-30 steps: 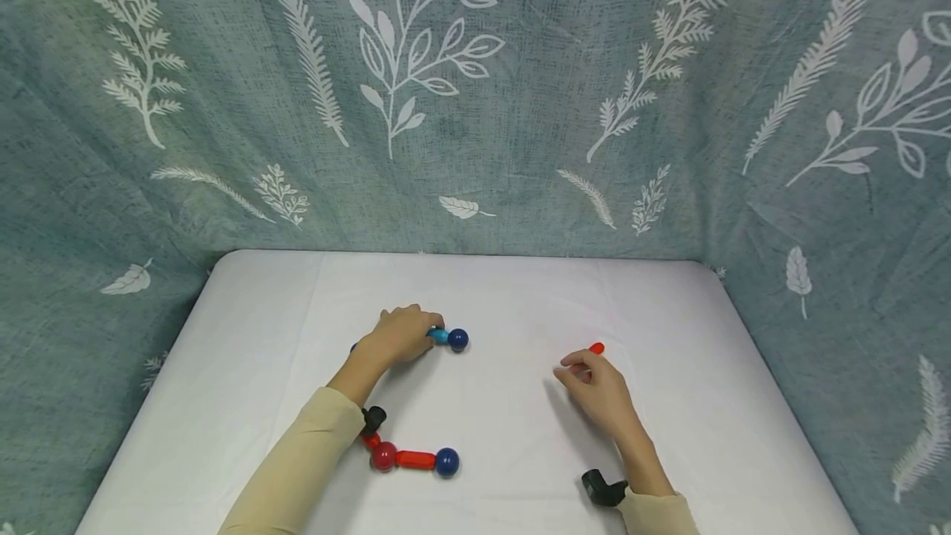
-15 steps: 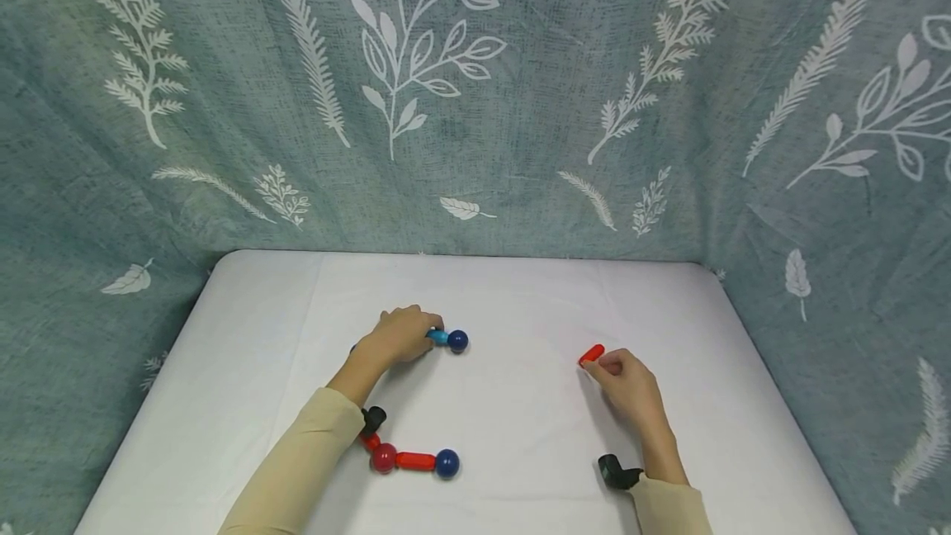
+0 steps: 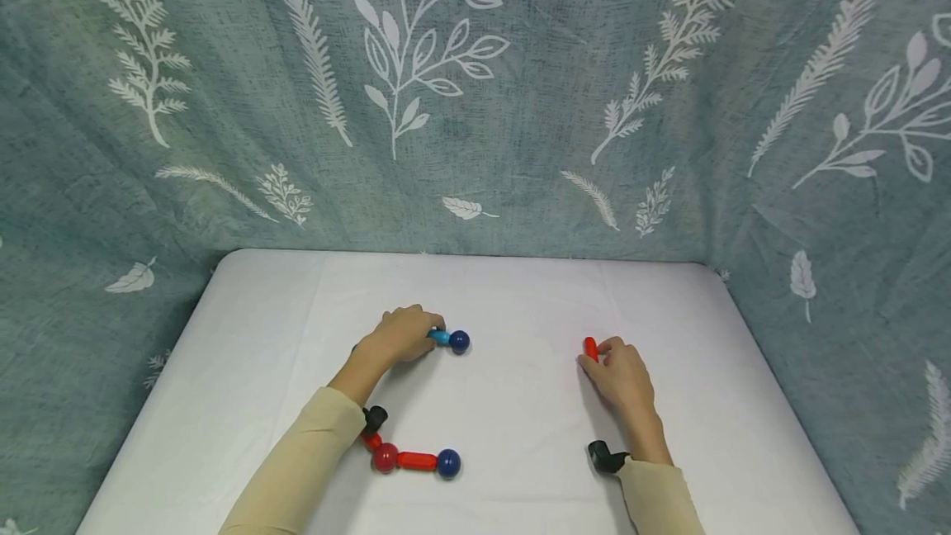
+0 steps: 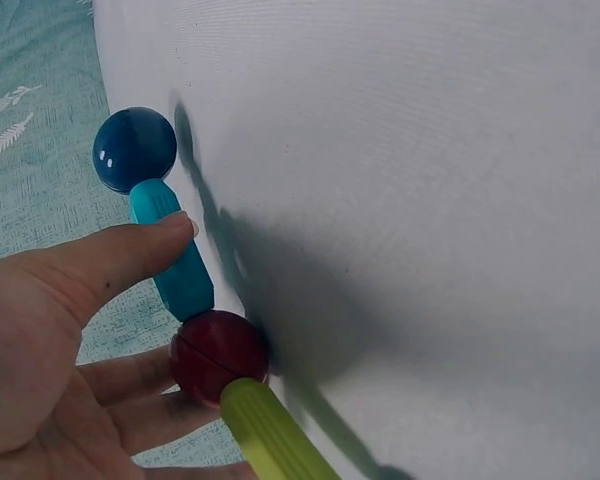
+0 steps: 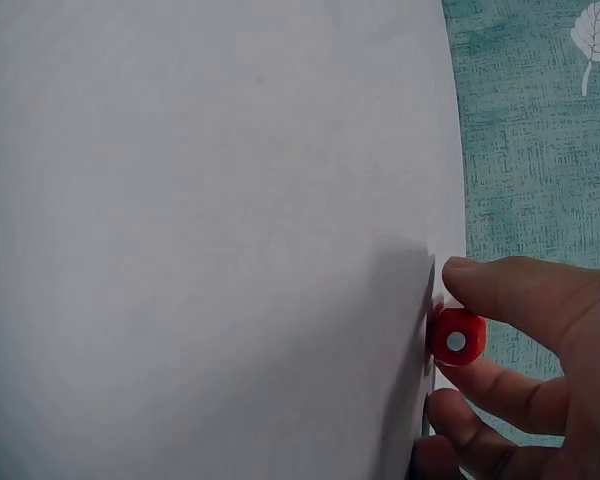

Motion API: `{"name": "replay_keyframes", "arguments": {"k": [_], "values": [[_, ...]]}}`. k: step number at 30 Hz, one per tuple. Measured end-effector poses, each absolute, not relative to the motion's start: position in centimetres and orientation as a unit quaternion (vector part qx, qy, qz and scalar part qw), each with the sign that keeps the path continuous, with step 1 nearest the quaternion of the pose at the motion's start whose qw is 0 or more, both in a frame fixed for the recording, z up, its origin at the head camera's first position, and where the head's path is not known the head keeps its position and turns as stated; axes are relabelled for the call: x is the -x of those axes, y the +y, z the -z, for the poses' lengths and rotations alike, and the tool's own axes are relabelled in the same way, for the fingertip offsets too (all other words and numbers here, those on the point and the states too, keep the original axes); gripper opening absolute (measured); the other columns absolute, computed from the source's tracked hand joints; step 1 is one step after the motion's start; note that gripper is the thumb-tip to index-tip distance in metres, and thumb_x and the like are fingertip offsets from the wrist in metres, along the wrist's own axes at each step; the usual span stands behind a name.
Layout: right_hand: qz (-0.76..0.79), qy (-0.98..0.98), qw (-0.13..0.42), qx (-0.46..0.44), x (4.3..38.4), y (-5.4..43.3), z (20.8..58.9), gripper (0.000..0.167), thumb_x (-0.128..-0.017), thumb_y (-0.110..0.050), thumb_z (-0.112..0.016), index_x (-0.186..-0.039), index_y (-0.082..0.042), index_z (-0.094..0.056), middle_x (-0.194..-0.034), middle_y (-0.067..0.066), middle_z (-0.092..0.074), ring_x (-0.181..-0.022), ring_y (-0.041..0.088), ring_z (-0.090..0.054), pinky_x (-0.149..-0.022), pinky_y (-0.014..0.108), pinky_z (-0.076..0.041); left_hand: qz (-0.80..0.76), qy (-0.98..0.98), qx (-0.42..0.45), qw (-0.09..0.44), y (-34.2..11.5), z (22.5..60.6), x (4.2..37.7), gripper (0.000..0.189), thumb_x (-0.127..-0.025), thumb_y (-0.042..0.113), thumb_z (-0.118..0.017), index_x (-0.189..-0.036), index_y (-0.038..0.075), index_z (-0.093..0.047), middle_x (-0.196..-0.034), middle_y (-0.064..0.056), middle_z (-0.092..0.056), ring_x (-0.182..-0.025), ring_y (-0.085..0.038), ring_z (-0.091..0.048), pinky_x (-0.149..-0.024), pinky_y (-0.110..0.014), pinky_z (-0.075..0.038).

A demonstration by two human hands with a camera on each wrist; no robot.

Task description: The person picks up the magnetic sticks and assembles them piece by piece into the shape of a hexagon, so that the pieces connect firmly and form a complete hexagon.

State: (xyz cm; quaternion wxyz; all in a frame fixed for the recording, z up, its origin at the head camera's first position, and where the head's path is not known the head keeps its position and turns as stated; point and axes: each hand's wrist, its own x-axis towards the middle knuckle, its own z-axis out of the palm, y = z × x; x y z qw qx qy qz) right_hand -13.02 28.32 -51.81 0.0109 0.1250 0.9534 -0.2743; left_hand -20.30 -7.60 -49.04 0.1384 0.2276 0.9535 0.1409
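Note:
At the table's left, my left hand (image 3: 404, 333) grips a chain of magnetic sticks and balls. In the left wrist view its thumb (image 4: 150, 245) lies over a light blue magnetic stick (image 4: 185, 280), which joins a dark blue ball (image 4: 135, 150) to a dark red ball (image 4: 220, 355). A yellow-green stick (image 4: 275, 430) runs on from the red ball, its far end out of frame. On the right, my right hand (image 3: 624, 374) holds a red magnetic stick (image 3: 590, 347) between thumb and index finger. The right wrist view shows that stick end-on, close to the white surface.
Nearer me lies another piece: a red ball (image 3: 385, 457) joined by a red stick (image 3: 417, 461) to a blue ball (image 3: 448, 464). My left sleeve (image 3: 297, 461) covers part of it. A leaf-patterned green cloth (image 3: 520, 106) hangs behind the white table (image 3: 513, 295).
My right hand has moved onto the red stick, which has turned from slanting to nearly upright in the head view. The left hand keeps its place.

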Motion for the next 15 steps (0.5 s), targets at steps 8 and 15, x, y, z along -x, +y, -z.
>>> {"name": "replay_keyframes", "arguments": {"k": [8,15], "values": [[0.293,0.949,0.003,-0.115,13.1,28.6,52.0,0.032,-0.09,-0.023,-0.071,-0.109,0.003,-0.065,-0.096,0.016,-0.062,-0.08,0.028,-0.058,-0.065,0.039,-0.045,-0.139,0.953,-0.229,0.139,-7.5,48.5,20.2,0.025,-0.096,0.019,-0.069,-0.12,0.017,-0.071,-0.114,-0.008,-0.066,-0.109,-0.031,-0.06,-0.089,-0.056,-0.047],[0.323,0.942,0.009,-0.089,13.4,27.6,52.2,0.028,-0.09,-0.02,-0.072,-0.107,0.002,-0.067,-0.086,0.008,-0.063,-0.074,0.022,-0.056,-0.063,0.034,-0.043,-0.139,0.953,-0.231,0.136,-7.5,48.7,20.2,0.025,-0.095,0.019,-0.07,-0.12,0.018,-0.072,-0.113,-0.008,-0.066,-0.108,-0.031,-0.061,-0.086,-0.054,-0.048]]}}
